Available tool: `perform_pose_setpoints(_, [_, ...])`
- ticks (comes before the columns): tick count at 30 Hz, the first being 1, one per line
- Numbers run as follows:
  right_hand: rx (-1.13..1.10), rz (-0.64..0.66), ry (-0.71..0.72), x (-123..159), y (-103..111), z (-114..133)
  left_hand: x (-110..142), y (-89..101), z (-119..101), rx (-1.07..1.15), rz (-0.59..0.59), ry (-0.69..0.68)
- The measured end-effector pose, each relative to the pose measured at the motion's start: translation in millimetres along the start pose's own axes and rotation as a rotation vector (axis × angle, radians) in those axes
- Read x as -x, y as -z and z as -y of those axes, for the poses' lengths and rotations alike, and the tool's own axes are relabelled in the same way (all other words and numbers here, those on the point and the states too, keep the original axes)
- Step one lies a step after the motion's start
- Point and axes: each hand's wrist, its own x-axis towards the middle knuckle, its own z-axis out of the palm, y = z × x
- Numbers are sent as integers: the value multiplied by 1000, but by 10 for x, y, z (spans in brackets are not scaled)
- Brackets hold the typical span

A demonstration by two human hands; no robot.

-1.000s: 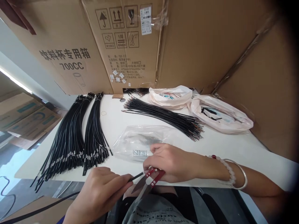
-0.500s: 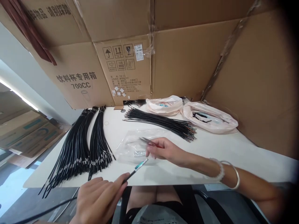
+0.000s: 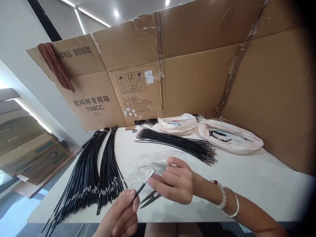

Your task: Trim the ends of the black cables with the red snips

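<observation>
My left hand (image 3: 122, 212) is closed around a black cable (image 3: 141, 190), pinching it between thumb and fingers. The cable tilts up to the right and ends in a silver tip (image 3: 151, 174). My right hand (image 3: 176, 181) is closed on a pair of snips (image 3: 150, 198), whose blades point down to the left below the cable. My right thumb and forefinger are at the silver tip; whether they pinch it I cannot tell. Behind the hands lies a clear plastic bag (image 3: 138, 166). The snips' handles are mostly hidden by my right hand.
Bundles of black cables with silver ends (image 3: 85, 171) lie at the table's left. Another black cable bundle (image 3: 176, 143) lies behind the plastic bag. Two pale bags, one farther back (image 3: 190, 126) and one at right (image 3: 255, 144), hold small pieces. Cardboard walls (image 3: 195, 82) enclose the back.
My right hand has turned, so the snips now point down-left below the cable. The teal piece seen at the cable's end no longer shows. The view has tipped upward.
</observation>
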Motion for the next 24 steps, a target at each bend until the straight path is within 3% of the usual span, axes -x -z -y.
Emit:
perform_pose_setpoints(4, [43,-24,90,-30,3,-36,-53,7,36,53,45,76])
perform_pose_setpoints(7, [50,48,124,-1,37,-57,-94,26,40,-138,17,3])
perform_pose_setpoints(9, [8,122,95,25,77,-63,-123,52,30,-423,-26,-154])
perform_pose_setpoints(11, [-105,275,-30,29,120,-73,-158,81,18,-793,-63,-380])
perform_pose_setpoints(14, [-311,724,-280,-30,140,-143,-218,111,28,-1242,-93,-716])
perform_pose_setpoints(16, [-486,1064,-504,-80,92,-249,-257,122,66,-1389,-85,-926])
perform_pose_setpoints(18, [-761,1304,-821,-89,-6,-386,-293,137,115,-1547,-64,-1179])
perform_pose_setpoints(21, [-1089,1469,-1009,16,-170,-562,-326,174,156,-1739,-31,-1497])
perform_pose_setpoints(24, [-1238,1489,-1134,196,-251,-609,-318,201,121,-1889,1,-1680])
